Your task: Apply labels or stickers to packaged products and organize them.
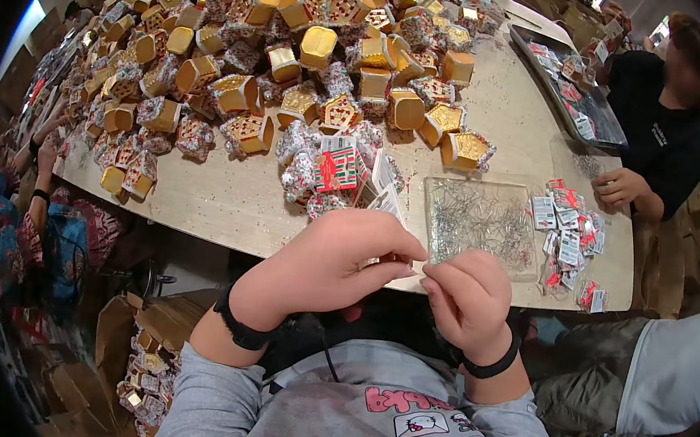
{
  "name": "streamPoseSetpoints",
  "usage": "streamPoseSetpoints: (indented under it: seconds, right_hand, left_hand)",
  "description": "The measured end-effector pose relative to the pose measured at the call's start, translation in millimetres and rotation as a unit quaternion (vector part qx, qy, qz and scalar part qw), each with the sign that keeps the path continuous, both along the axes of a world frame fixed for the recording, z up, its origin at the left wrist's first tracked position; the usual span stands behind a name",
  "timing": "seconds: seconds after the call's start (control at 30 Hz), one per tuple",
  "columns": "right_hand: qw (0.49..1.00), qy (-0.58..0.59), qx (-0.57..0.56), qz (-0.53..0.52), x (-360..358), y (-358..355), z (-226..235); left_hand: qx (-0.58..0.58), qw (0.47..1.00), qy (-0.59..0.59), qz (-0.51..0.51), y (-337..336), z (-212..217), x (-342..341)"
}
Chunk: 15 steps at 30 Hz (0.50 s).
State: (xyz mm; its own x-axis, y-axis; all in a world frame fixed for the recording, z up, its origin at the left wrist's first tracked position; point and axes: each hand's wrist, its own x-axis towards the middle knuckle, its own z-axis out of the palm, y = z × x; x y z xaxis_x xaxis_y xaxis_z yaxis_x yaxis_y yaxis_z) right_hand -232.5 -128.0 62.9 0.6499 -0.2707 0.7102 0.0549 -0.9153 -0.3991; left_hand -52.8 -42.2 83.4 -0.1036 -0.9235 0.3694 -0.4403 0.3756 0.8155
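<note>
Close together at the table's front edge, both hands have fingertips pinched, almost meeting. My left hand [345, 256] has its thumb and forefinger closed; anything between them is too fine to make out. My right hand [474, 302] pinches likewise, its hold hidden by the fingers. Just beyond the left hand lies a small group of speckled house-shaped ornaments [298, 163], with a red, green and white card tag [338, 169] on top. Past the right hand is a clear shallow tray [430, 194] full of tangled thin loops, wire or thread.
A large heap of gold and red house ornaments [240, 90] covers the far left of the table [511, 116]. Bagged card tags [569, 235] lie right of the tray. A co-worker [658, 122] sits beside a dark tray [564, 96]. A cardboard box [116, 331] holds more ornaments below left.
</note>
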Motion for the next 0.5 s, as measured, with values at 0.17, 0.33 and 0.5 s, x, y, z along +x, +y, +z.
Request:
streamPoseSetpoints:
  seconds: [0.17,0.33,0.5]
  right_hand:
    - [0.995,-0.027,0.099,0.01,6,2,-4]
    - [0.994,-0.032,0.101,0.025,11,2,1]
    - [0.987,-0.053,0.146,0.047,12,3,-1]
  left_hand:
    - [-0.132,0.988,-0.066,0.049,6,6,-1]
    - [-0.179,0.975,-0.112,0.063,8,9,-1]
    - [-0.217,0.968,-0.109,0.056,11,3,-2]
